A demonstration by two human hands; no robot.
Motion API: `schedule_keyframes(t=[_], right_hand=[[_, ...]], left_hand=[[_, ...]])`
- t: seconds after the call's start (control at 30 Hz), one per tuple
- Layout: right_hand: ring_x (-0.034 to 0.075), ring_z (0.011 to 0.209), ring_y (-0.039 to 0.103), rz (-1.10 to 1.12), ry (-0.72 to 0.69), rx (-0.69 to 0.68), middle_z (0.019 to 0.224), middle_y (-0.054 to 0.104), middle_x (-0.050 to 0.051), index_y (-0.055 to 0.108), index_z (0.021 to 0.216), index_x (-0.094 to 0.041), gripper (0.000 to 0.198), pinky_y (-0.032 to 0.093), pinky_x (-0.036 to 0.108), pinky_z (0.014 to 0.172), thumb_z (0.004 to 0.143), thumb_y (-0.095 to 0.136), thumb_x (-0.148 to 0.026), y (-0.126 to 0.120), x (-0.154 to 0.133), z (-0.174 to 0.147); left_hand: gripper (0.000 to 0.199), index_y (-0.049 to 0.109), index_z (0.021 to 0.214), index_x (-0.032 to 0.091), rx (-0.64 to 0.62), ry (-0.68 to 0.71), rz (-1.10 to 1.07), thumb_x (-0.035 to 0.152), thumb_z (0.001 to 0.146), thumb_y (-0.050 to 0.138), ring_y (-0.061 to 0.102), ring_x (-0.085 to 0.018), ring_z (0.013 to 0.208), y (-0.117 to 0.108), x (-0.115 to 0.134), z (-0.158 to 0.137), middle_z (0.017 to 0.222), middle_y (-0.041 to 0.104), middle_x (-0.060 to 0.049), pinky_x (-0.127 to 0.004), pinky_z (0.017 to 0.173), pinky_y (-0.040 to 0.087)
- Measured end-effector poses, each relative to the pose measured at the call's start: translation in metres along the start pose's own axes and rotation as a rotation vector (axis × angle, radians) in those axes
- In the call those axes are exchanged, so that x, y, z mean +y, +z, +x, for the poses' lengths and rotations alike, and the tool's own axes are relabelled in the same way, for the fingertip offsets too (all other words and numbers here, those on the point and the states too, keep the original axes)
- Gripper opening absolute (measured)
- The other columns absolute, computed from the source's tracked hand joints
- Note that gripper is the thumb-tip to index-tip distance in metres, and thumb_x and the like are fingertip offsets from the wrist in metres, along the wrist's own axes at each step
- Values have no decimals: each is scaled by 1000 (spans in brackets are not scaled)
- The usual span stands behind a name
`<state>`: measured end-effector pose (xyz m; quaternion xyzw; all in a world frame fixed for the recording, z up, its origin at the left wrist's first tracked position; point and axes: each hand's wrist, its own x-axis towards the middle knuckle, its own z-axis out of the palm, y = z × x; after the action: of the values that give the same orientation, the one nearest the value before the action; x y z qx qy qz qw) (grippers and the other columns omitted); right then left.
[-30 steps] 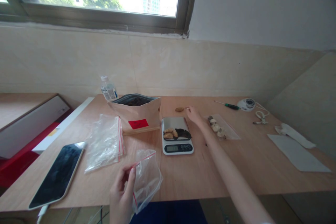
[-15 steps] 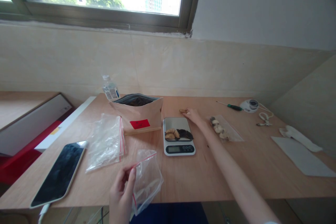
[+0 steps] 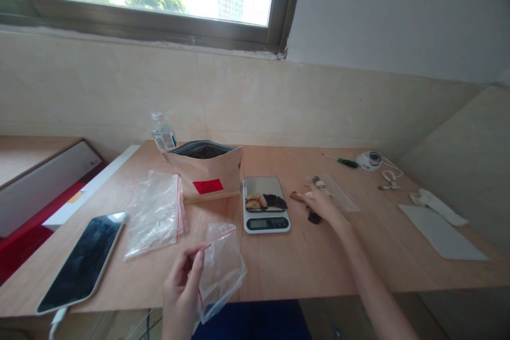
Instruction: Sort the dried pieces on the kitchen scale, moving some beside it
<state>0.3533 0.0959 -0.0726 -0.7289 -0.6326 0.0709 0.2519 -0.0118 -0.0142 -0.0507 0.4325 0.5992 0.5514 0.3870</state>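
Observation:
My left hand (image 3: 180, 287) pinches the red-striped top of a small clear zip bag (image 3: 223, 271) at the table's near edge. My right hand (image 3: 323, 205) is just right of the digital kitchen scale (image 3: 266, 221), and its fingertips hold a small brown dried piece (image 3: 297, 196). Several tan and dark dried pieces (image 3: 263, 201) lie on the scale's steel plate. A dark piece (image 3: 314, 218) rests on the table under my right hand. Behind that hand lies a clear bag with pale pieces (image 3: 337, 195), partly hidden.
An open brown paper pouch (image 3: 207, 172) stands behind the scale, with a water bottle (image 3: 161, 133) further back. A pile of clear zip bags (image 3: 156, 212) and a phone (image 3: 77, 263) lie left. A screwdriver (image 3: 339, 160), a white device (image 3: 369, 159) and grey sheets (image 3: 442, 231) lie right.
My right hand reached the brown piece at the back of the table, picked it up and drew it back to the scale's right side. The left hand kept holding the zip bag.

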Motion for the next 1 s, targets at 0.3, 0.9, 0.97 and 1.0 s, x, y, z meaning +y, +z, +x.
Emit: schedule_keyframes(t=[0.3, 0.9, 0.97, 1.0], right_hand=[[18, 105, 61, 433, -255, -191, 108, 67, 6, 63, 104, -23, 42, 45, 34, 94, 95, 31, -47, 32, -72, 40], [26, 104, 59, 204, -99, 18, 111, 62, 11, 59, 108, -21, 29, 47, 42, 89, 84, 47, -33, 5, 26, -74], [24, 92, 62, 269, -92, -9, 105, 65, 10, 60, 105, -20, 28, 49, 39, 82, 85, 46, -32, 4, 14, -63], [22, 86, 62, 292, -84, -19, 101, 67, 9, 62, 102, -20, 27, 50, 37, 79, 85, 46, -32, 3, 8, -57]], left_hand=[[43, 70, 84, 19, -8, -12, -65, 58, 65, 70, 57, -15, 67, 2, 6, -7, 73, 63, -1, -20, 63, 46], [39, 70, 82, 19, -38, 21, -52, 55, 69, 68, 48, -12, 61, 12, 9, -2, 69, 59, 1, -19, 58, 42], [40, 69, 82, 19, -31, 10, -40, 56, 68, 68, 48, -12, 62, 9, 9, -3, 69, 59, 0, -20, 59, 42], [41, 69, 81, 19, -24, 1, -34, 57, 67, 68, 49, -13, 62, 8, 9, -3, 69, 59, 0, -20, 59, 42]])
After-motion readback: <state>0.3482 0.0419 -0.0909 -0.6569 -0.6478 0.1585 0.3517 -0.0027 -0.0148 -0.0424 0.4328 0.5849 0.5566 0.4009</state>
